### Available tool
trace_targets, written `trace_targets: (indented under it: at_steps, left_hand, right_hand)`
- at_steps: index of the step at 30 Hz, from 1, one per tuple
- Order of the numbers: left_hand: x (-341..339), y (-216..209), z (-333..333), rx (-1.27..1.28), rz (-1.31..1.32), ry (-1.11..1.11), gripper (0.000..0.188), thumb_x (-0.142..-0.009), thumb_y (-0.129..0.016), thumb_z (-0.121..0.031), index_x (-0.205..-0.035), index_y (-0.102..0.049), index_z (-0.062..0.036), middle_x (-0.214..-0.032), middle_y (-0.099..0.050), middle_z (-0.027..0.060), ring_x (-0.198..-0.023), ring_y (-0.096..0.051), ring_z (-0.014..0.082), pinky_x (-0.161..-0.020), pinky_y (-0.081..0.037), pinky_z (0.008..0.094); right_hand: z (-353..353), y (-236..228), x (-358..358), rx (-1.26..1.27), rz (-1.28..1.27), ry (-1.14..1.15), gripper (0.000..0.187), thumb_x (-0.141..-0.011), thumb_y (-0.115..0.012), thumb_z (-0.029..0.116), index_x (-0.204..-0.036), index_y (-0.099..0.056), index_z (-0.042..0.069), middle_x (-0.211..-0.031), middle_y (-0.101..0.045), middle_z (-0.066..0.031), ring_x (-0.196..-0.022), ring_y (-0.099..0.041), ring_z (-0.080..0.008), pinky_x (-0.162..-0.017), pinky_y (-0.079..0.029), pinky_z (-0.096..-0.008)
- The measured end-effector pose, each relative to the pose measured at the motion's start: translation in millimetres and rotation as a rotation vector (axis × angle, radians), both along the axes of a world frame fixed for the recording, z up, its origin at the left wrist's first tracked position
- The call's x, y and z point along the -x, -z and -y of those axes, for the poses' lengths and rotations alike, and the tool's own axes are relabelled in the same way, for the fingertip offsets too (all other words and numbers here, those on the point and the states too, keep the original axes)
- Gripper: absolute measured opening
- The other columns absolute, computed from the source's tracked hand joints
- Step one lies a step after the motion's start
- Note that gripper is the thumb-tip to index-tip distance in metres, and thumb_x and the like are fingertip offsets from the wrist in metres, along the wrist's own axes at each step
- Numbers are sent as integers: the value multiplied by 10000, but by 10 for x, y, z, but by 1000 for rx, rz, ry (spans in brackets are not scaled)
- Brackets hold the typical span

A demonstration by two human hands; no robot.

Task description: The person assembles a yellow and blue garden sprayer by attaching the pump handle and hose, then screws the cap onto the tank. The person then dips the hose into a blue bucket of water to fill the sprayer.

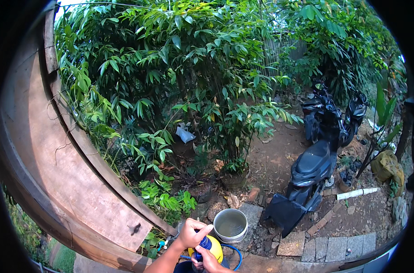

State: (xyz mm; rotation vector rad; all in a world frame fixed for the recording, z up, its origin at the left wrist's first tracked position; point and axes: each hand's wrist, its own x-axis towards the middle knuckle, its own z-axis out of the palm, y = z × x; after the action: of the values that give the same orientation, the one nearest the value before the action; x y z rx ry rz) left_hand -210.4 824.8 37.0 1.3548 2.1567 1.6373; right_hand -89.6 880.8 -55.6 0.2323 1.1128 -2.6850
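Note:
At the bottom middle stands a yellow container with a dark blue top, which looks like a pump sprayer. My left hand is closed in a fist over its upper end, seemingly round the pump handle, which the fingers mostly hide. Lower down, my right hand is wrapped round the blue part near the collar. A blue hose curves out beside the container on the right. Just beyond it sits a white bucket with water in it.
A black scooter is parked at the right, near a white pipe and stone paving slabs. Dense leafy shrubs fill the far side. Along the left runs a slanting wooden board. A blue-handled tap is close to my left forearm.

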Motion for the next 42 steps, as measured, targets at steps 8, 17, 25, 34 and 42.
trace_targets:
  at_steps: [8, 17, 25, 34, 42]
  left_hand:
    - [74, -1617, 256, 494, 55, 49, 480, -1021, -648, -367, -712, -665, 0, -559, -598, 50, -492, -571, 113, -499, -449, 309]
    - [-107, -212, 244, 281, 341, -39, 357, -1038, -627, -258, -772, -636, -21, -646, -631, 11, -653, -615, 89, -617, -494, 287]
    - [-101, -1557, 423, -172, 324, 119, 375, -1027, -638, -211, -689, -581, -57, -565, -519, -26, -473, -468, 26, -513, -411, 228]
    - [-219, -266, 279, 528, 47, 0, 451, -1033, -557, -287, -738, -712, 16, -711, -711, 157, -663, -701, 271, -692, -550, 400]
    - [-123, -802, 364, -101, -294, -251, 519, -943, -686, -221, -502, -502, -17, -455, -416, 146, -426, -410, 293, -514, -353, 427]
  right_hand:
    - [324, 15, -47, -60, -33, -218, 428, -1039, -615, 391, -721, -504, 127, -601, -409, 50, -497, -359, -78, -481, -267, -273]
    - [225, -94, -43, -8, -14, -151, 437, -1038, -601, 367, -697, -497, 114, -561, -389, 55, -455, -302, -77, -459, -237, -275]
    - [315, -64, -100, -279, -110, -191, 425, -1035, -603, 422, -740, -531, 124, -614, -463, 32, -527, -421, -92, -500, -329, -278]
    - [109, 153, -137, -96, -31, -128, 444, -1065, -530, 391, -776, -543, 55, -642, -499, -34, -523, -433, -151, -529, -366, -321]
    - [211, 90, 62, -255, -80, -253, 577, -1031, -548, 518, -679, -537, 60, -558, -467, -28, -507, -451, -145, -516, -349, -293]
